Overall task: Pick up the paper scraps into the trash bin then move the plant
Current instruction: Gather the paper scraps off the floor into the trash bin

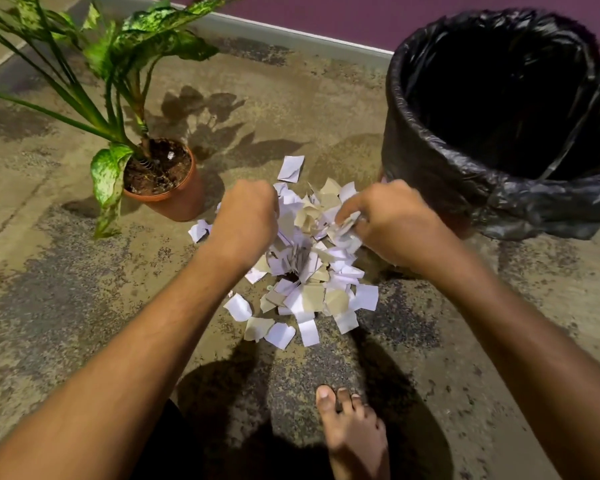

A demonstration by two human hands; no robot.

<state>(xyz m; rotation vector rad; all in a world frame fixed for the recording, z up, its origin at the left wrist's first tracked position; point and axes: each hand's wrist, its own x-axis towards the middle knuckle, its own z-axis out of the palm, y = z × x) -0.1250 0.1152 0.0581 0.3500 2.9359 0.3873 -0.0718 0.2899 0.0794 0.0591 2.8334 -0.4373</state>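
Paper scraps [302, 271], white and tan, heaped on the floor between your hands.
Your left hand [245, 216] is curled into the pile's edge; your right hand [388, 216] pinches a wad. Trash bin [430, 157] just beyond the right hand; plant [167, 181] beyond the left.

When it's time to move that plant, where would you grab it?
By the terracotta pot, both hands around its tapered wall just under the rim, coming from the near side. The stems and leaves lean far left and look too floppy to lift by; the pot is the only rigid part.
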